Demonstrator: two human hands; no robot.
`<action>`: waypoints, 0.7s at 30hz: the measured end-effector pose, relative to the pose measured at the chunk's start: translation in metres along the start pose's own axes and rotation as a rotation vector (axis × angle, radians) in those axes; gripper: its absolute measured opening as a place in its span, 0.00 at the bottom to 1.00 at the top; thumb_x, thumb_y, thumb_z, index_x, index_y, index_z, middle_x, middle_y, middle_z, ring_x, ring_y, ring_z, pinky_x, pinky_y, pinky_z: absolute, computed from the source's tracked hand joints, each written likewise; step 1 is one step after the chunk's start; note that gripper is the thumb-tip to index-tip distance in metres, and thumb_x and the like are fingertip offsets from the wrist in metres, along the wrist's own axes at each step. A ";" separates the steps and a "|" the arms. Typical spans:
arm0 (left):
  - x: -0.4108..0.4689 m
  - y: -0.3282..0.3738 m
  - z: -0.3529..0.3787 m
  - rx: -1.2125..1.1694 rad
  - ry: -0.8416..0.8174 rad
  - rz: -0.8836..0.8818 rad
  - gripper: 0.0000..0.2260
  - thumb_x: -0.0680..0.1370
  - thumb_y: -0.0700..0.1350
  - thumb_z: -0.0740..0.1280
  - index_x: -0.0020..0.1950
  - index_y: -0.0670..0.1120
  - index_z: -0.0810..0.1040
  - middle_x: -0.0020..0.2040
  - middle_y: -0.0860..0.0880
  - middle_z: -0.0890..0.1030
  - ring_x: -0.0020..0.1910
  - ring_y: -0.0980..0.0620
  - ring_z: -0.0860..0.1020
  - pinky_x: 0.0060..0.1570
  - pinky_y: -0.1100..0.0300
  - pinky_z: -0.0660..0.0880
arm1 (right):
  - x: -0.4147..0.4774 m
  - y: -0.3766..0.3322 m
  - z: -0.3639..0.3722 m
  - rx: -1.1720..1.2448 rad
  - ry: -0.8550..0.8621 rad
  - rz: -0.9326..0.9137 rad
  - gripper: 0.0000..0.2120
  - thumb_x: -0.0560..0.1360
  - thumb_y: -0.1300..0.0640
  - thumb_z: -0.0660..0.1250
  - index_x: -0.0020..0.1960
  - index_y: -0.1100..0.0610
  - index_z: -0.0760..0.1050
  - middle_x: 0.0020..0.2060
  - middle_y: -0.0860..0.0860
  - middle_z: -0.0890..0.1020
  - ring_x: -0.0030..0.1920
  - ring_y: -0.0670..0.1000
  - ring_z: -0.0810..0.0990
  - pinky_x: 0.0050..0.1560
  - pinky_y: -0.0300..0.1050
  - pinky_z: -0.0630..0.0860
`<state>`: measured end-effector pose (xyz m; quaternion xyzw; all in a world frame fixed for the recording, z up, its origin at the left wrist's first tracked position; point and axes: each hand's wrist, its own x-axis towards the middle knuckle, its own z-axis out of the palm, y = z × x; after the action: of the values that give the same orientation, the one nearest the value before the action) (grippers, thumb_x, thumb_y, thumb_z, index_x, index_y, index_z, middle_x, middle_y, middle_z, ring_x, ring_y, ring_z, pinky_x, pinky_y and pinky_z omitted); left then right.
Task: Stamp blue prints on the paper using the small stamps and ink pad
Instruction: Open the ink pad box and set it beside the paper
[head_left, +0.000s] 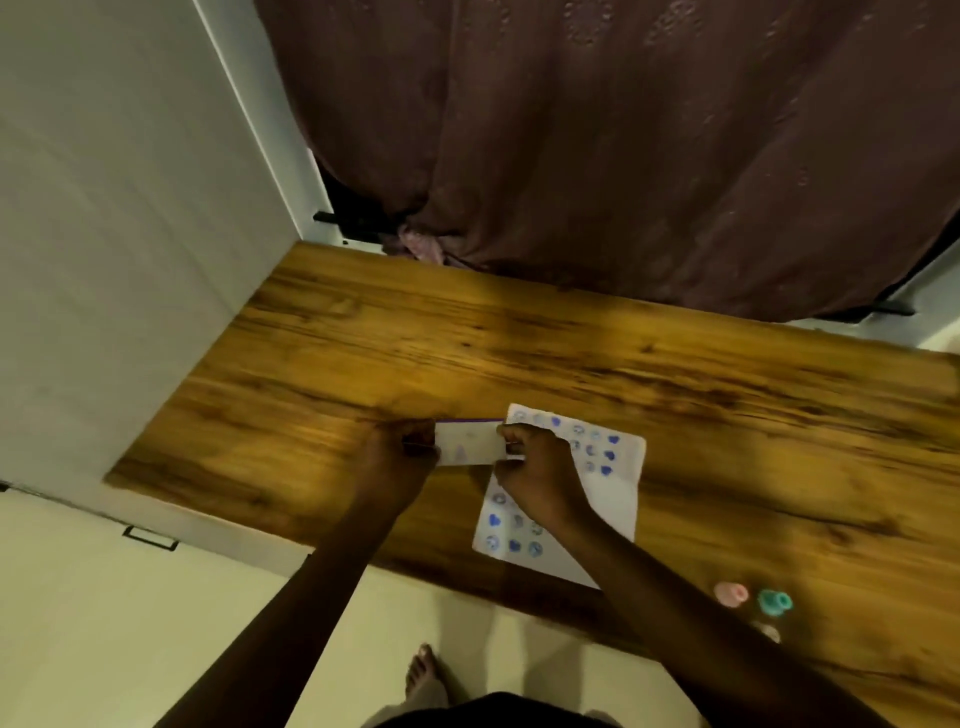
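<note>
A white sheet of paper (618, 499) lies on the wooden table (571, 353), covered with several blue stamped prints. Just left of its top corner, both hands hold a small white rectangular ink pad case (470, 441) with a purple edge. My left hand (400, 457) grips its left end and my right hand (535, 473) pinches its right end, resting over the paper. A pink stamp (731, 593), a teal stamp (775, 603) and a pale third stamp (768, 631) sit near the table's front right edge.
A dark maroon curtain (623, 156) hangs behind the table. A white wall panel (130, 234) borders the table's left side. Below the front edge is a pale floor (156, 623) with my bare foot (426, 675).
</note>
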<state>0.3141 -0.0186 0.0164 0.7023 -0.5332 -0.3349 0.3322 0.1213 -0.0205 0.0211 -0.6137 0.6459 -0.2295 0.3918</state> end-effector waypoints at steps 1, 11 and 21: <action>0.002 -0.009 -0.006 0.014 -0.010 0.020 0.11 0.74 0.32 0.74 0.55 0.40 0.85 0.50 0.46 0.86 0.46 0.53 0.82 0.44 0.68 0.77 | 0.002 -0.003 0.008 -0.013 -0.010 -0.001 0.24 0.76 0.64 0.72 0.72 0.57 0.75 0.68 0.54 0.81 0.67 0.53 0.81 0.67 0.45 0.78; 0.017 -0.056 -0.016 0.111 -0.088 0.030 0.08 0.75 0.33 0.73 0.44 0.46 0.82 0.43 0.46 0.85 0.42 0.48 0.83 0.40 0.60 0.77 | 0.014 -0.009 0.054 -0.071 -0.057 0.044 0.22 0.78 0.65 0.71 0.71 0.59 0.75 0.70 0.57 0.78 0.72 0.57 0.75 0.75 0.51 0.71; 0.013 -0.044 -0.002 0.412 -0.028 0.121 0.14 0.75 0.38 0.75 0.61 0.44 0.83 0.59 0.44 0.85 0.56 0.43 0.84 0.52 0.61 0.77 | 0.017 0.006 0.043 -0.135 -0.094 -0.020 0.22 0.79 0.63 0.69 0.72 0.54 0.74 0.69 0.54 0.79 0.71 0.55 0.76 0.74 0.51 0.72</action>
<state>0.3413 -0.0217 -0.0201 0.7176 -0.6360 -0.2078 0.1936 0.1525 -0.0288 -0.0123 -0.6553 0.6347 -0.1602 0.3770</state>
